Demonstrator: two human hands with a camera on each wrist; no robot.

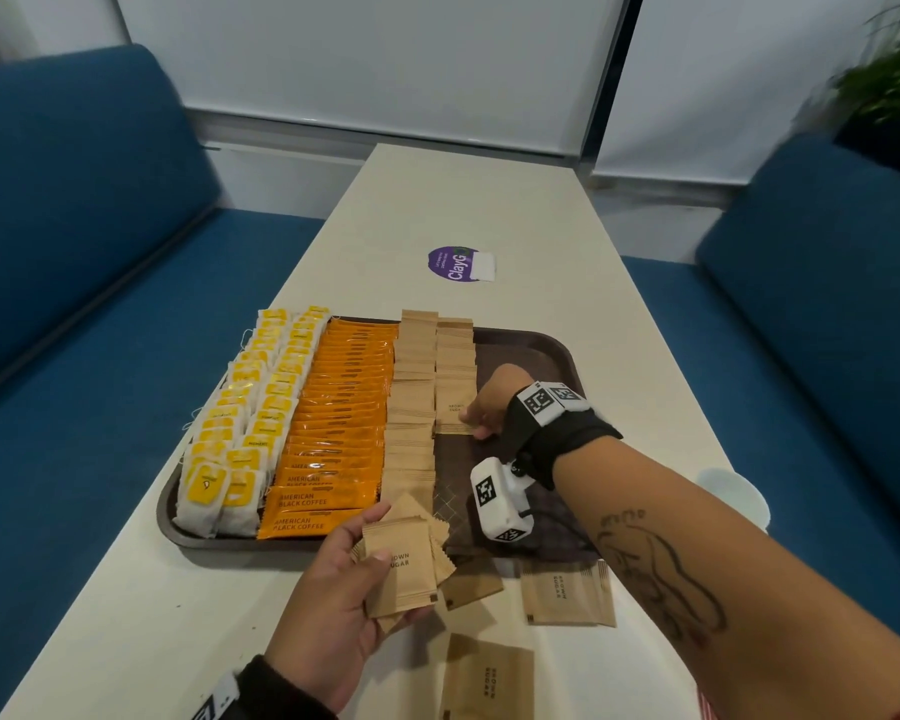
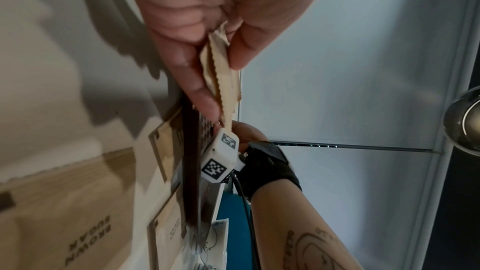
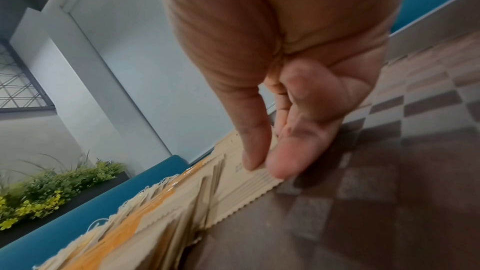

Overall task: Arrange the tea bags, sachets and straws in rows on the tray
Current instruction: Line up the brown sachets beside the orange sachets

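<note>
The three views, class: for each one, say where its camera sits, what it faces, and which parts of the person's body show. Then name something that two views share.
Head: worn on the head, looking forward and down at the tray on the table; both hands and forearms show.
Left wrist: looks along the left hand, which grips brown sugar sachets; the right forearm shows beyond.
Right wrist: looks along the right hand, whose fingers pinch the front sachet of a row.
Shared: head and left wrist both show the held sachets.

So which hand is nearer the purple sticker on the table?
Right. The right hand is over the tray, at the sugar sachet row, just short of the purple sticker. The left hand holds sachets before the tray's near edge, farther away.
</note>
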